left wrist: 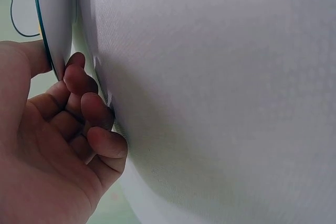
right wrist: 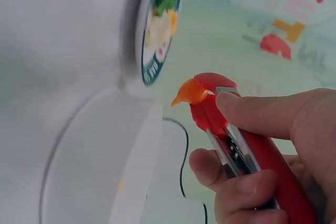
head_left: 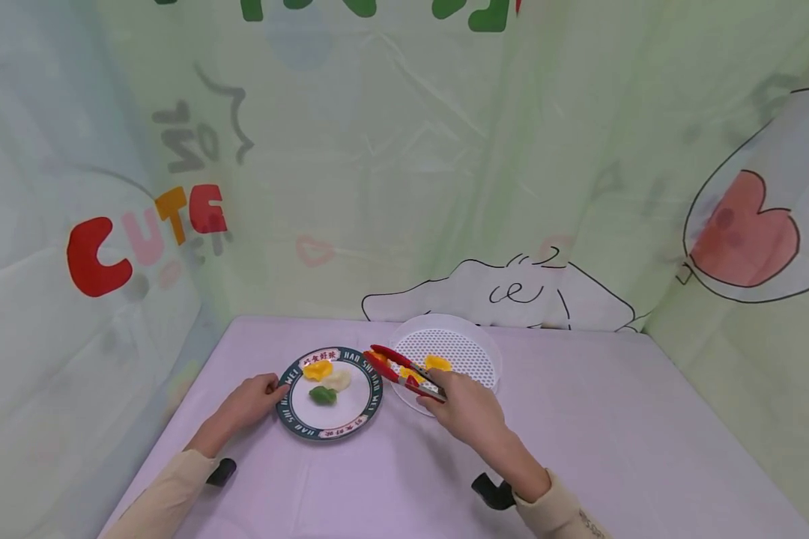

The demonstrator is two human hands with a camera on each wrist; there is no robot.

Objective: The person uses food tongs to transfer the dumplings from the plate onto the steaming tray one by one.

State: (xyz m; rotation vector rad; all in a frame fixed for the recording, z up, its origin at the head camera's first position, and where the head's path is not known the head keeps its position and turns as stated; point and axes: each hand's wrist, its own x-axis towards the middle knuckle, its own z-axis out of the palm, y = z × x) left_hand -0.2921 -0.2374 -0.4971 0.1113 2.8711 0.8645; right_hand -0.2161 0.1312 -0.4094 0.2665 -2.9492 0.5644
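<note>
My left hand (head_left: 252, 397) pinches the left rim of a round plate (head_left: 347, 413) with a dark green border, thumb above and fingers curled beneath in the left wrist view. On the plate lie a yellow piece (head_left: 317, 370), a pale piece (head_left: 338, 380) and a green leafy piece (head_left: 323, 395). My right hand (head_left: 472, 408) grips red-tipped tongs (right wrist: 278, 177). Their tips clasp a glossy orange piece (right wrist: 190, 93) above the gap between plate and basket. Under the tongs stands a white round perforated basket (head_left: 475, 359) with yellow pieces (head_left: 438, 363) and a red bit in it.
A pale lilac cloth covers the table (head_left: 580, 434). Printed fabric curtains (head_left: 431, 150) hang behind it and at both sides. The basket stands close to the back edge. Black wrist-worn parts (head_left: 494, 492) show under the forearms.
</note>
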